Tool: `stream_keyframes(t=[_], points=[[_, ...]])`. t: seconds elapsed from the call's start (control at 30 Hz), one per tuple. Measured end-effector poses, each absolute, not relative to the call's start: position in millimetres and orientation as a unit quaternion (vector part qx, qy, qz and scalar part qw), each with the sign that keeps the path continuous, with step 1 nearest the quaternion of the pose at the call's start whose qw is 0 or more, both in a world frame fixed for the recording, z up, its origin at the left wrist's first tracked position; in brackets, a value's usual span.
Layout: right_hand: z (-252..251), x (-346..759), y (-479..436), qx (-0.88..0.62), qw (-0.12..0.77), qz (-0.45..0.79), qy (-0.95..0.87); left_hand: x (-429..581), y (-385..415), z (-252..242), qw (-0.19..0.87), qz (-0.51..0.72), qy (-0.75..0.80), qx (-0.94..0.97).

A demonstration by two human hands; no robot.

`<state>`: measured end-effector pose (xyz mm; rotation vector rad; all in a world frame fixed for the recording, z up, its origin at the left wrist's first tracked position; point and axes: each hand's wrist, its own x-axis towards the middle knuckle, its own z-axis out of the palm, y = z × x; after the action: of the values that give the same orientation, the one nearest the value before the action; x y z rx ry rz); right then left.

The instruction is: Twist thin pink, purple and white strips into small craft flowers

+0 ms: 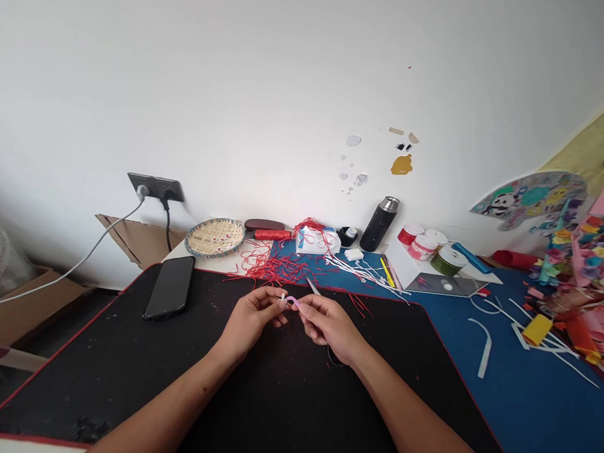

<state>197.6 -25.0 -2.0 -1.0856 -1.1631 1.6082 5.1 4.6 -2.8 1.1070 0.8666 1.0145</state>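
Note:
Over the black mat (248, 400), my two hands meet around a thin, bent strip (291, 301), purple along its arch and white near its left end. My left hand (253, 317) pinches the white end between thumb and fingertips. The purple end is gripped by my right hand (330, 321), thumb against the curled fingers. What the strip is made of is too small to tell. Scissors (313, 287) lie beneath my right hand; a blade tip shows beyond it and part of a dark handle loop below.
Behind the hands lie loose red cords (278, 270) and white strips (367, 272). A phone (170, 288) rests at left, near a woven basket (214, 237). A black flask (380, 224) and ribbon spools (424, 243) stand at the back. Colourful paper pieces (576, 296) crowd the right.

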Motion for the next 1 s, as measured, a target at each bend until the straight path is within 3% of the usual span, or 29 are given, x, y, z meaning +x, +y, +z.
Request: stream_keyframes(t=[0.23,0.53,1.0], points=[[-13.2,196.2,-22.9,-0.48,0.425,0.541,-0.545,5.5,4.2,-1.5,0.648,0.444,0.381,0.489],[-3.3,196.9,-27.8,-0.515,0.433,0.314,-0.67,5.9,3.6,-0.3,0.646,0.438,0.389,0.49],[-2.8,198.2,-27.3,-0.511,0.423,0.253,-0.704,5.7,3.6,-1.5,0.653,0.431,0.387,0.488]])
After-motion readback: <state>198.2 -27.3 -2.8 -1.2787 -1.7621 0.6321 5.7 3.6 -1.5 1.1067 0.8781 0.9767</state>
